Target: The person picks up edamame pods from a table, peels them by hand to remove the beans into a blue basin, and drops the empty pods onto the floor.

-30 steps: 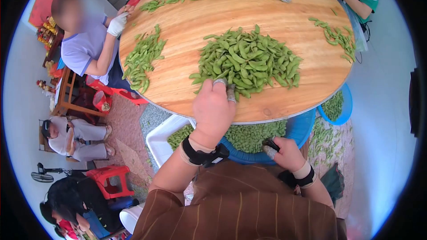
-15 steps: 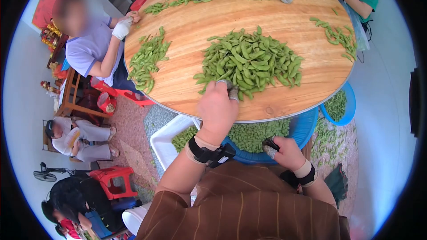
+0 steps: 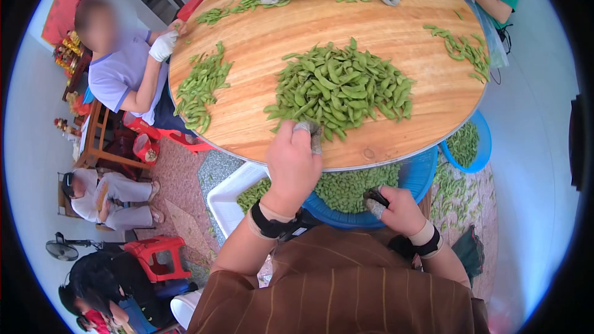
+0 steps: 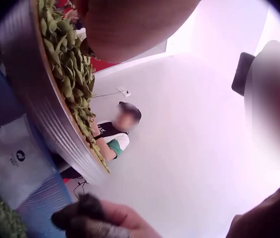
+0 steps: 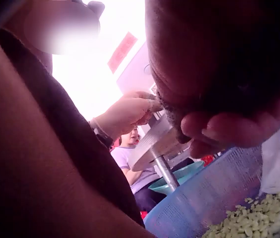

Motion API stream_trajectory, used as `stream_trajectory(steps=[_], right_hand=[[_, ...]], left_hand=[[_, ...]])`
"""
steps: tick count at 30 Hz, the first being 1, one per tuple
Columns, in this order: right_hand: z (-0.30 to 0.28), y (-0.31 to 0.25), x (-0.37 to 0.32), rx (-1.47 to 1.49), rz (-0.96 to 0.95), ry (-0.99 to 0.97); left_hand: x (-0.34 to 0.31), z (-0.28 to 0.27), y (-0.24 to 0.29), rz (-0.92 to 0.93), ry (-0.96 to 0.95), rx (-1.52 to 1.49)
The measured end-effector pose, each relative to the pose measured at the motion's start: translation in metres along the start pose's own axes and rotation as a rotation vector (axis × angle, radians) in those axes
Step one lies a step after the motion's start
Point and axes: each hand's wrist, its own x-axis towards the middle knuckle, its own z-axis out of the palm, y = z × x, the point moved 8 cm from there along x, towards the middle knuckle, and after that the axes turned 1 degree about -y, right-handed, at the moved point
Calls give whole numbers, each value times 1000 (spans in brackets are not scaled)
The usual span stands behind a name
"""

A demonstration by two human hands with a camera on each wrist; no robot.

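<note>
On the desk (image 3: 247, 86), the pod pile (image 3: 343, 86) lies at one o'clock from my left hand (image 3: 294, 164); its fingers curl at the pile's seven o'clock edge, though I can't tell whether they pinch anything. My right hand (image 3: 403, 211) curls over the blue basin's (image 3: 422, 176) five o'clock side, its grip hidden. I'd pick single pods and open them low over the beans (image 3: 352, 188).

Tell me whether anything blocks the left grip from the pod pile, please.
Nothing visible does: in the head view, the left grip is at the near edge of the pod pile. Whether they touch, I cannot tell.
</note>
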Motion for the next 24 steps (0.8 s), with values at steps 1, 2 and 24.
stream_trajectory(steps=[1,2,24], right_hand=[[-5,-7,2,12,-40,31],[-10,-15,2,13,-34,35],[-24,-33,10,762,108,4]], left_hand=[[-3,-2,9,77,9,26],[-8,-2,12,80,5,21],[-80,60,32,-213,-725,-830]])
